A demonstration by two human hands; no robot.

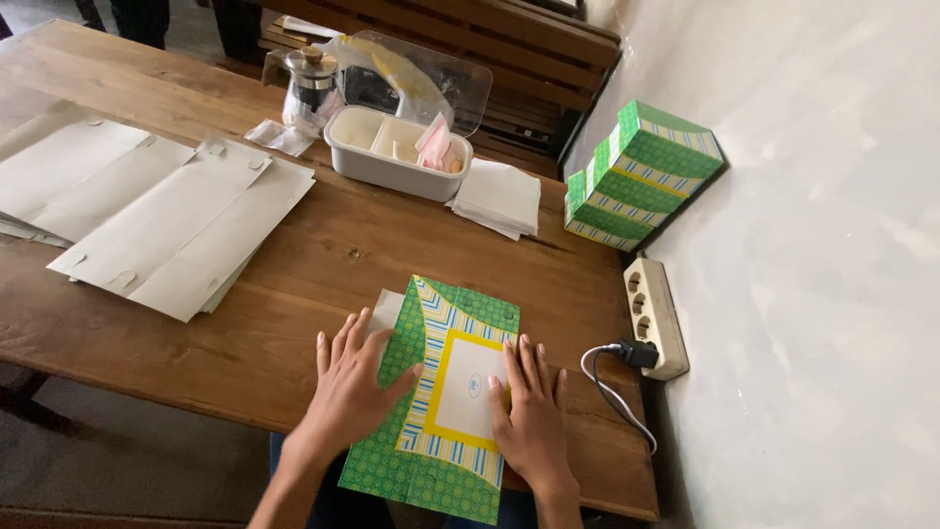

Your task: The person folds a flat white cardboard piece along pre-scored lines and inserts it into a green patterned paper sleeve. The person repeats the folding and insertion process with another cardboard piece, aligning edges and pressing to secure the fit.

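Wood table (294, 264): flat white blanks (157, 216) far left, grey tray (392, 162) and paper stack (499, 196) up top, folded green boxes (641, 176) by wall, power strip (654, 315) right. Green box blank (446, 392) lies flat at near edge, long axis running away from the person. L hand (352, 387) and R hand (529, 416) both open, palms down, pressing its left and right sides, gripping nothing; equally near, nothing in the way.

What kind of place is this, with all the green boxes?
Probably a small workshop for folding boxes by hand: flat white cardboard lies stacked on a wooden table, finished green boxes stand by the wall, and both hands press a flat one.
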